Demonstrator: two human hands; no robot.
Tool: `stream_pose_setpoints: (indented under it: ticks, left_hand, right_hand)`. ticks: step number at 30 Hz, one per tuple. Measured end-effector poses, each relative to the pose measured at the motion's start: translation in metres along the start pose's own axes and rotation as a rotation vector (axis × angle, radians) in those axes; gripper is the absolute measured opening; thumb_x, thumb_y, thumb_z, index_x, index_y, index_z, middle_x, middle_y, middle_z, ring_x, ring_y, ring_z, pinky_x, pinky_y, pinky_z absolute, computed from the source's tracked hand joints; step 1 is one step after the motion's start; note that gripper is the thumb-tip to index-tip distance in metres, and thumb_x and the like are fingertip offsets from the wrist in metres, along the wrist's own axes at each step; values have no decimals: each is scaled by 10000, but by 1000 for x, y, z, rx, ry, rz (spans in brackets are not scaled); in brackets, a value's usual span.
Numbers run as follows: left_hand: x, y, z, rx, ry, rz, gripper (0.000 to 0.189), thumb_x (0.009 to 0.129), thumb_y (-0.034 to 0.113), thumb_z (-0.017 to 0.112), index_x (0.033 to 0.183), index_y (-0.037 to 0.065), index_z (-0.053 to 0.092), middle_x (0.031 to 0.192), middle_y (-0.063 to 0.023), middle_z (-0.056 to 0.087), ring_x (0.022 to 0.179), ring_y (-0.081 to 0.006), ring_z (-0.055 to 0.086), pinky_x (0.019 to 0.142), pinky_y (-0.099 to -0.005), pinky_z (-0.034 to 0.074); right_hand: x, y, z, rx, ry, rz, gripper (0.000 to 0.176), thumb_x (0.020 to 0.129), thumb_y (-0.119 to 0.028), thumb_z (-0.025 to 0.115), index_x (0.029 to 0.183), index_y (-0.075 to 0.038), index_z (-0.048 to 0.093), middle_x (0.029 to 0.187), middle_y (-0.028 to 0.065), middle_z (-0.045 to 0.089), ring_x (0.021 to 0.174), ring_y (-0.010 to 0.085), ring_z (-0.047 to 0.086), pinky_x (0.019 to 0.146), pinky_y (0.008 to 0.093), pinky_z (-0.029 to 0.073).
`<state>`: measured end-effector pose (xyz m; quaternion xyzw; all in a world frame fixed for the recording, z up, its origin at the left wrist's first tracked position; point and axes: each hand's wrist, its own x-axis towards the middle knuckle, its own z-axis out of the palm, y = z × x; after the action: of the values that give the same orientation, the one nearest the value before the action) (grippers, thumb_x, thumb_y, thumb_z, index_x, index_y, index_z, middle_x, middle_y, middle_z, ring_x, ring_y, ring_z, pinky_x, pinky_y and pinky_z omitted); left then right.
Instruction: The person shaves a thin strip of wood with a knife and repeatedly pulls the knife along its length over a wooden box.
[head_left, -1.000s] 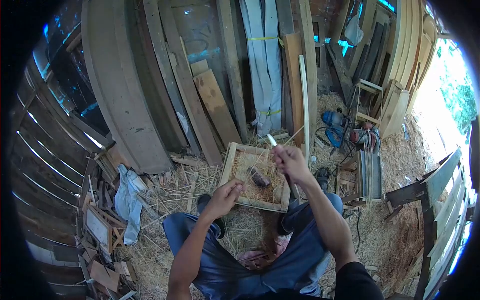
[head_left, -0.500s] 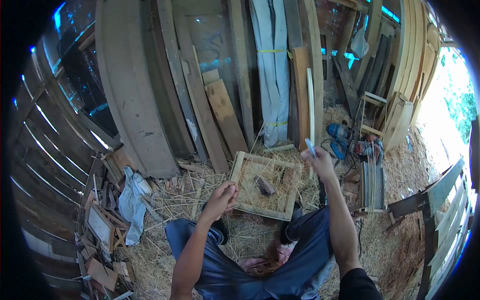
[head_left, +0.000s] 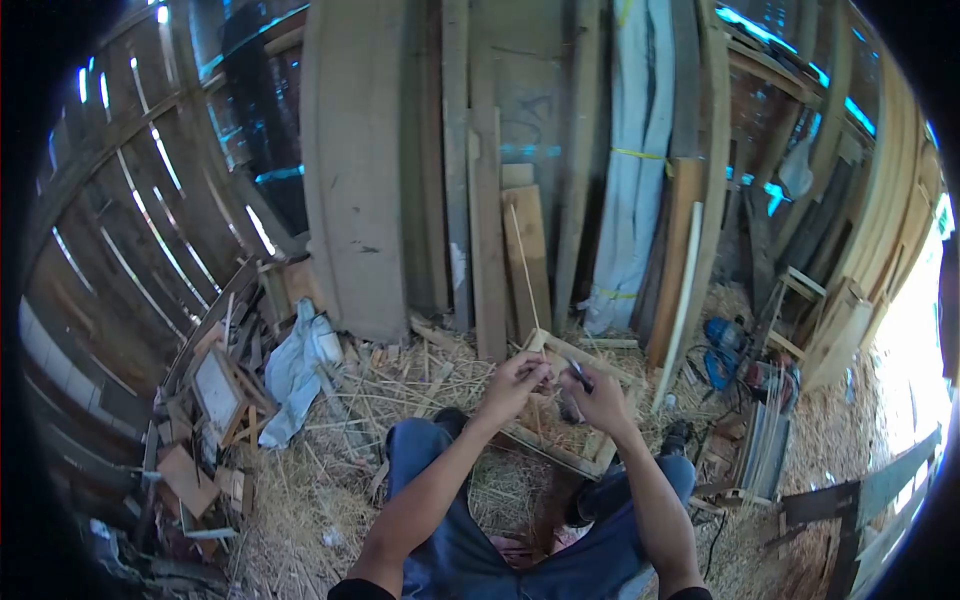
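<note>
Honestly, pinching thin wooden strip [head_left: 525,265] near-upright in left hand [head_left: 512,388], gripping knife [head_left: 580,376] in right hand [head_left: 604,402], over wooden frame [head_left: 552,453]; could nick left hand (ouch) by slipping this close.

No readable text, perhaps just a faint scrawl [head_left: 534,118] on the back panel [head_left: 520,82]

Shavings and thin strips littered the workshop floor [head_left: 300,510], where a square wooden frame [head_left: 603,452] lay near the center. A pale crumpled cloth [head_left: 300,385] and wood offcuts [head_left: 188,478] lay to the left; blue [head_left: 722,350] and red power tools [head_left: 772,380] sat to the right.
</note>
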<state>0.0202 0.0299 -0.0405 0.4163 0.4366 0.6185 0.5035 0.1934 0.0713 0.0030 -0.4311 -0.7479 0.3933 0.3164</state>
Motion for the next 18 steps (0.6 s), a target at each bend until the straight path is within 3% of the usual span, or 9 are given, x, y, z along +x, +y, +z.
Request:
stream_pose_setpoints:
  ticks: [4,8,10,13,18]
  left_hand:
    - [4,0,-8,-46,49,-10,178,932,133,585,1044,-4,562,906,-73,618,835,-139,610,737,-294,532]
    - [4,1,-14,-43,8,20,126,930,103,570,1015,10,565,913,-83,629,815,-146,617,712,-289,525]
    - [6,18,-22,11,114,56,111,932,105,561,1003,20,566,896,-83,636,803,-148,621,702,-289,520]
    - [15,35,-53,-181,270,237,101,923,114,570,989,38,576,879,-83,640,772,-176,639,700,-307,533]
    - [10,51,-88,-223,407,276,120,933,153,568,992,49,567,875,-102,640,795,-211,655,709,-319,542]
  right_hand:
    - [-13,0,14,-110,-180,18,228,839,-219,663,893,3,672,707,192,620,648,261,625,629,366,465]
    - [-16,6,10,-101,-150,7,193,793,-188,695,848,-4,686,678,165,629,619,247,625,598,362,463]
    - [-14,23,2,-181,-174,44,157,771,-181,711,832,-37,701,671,151,637,612,253,630,595,366,466]
    - [-16,34,-12,-308,-128,-16,117,734,-178,731,803,-85,715,693,139,652,636,297,629,603,382,469]
    - [-12,53,-34,-216,-40,-45,84,745,-121,707,789,-50,699,740,153,659,710,305,652,634,380,487]
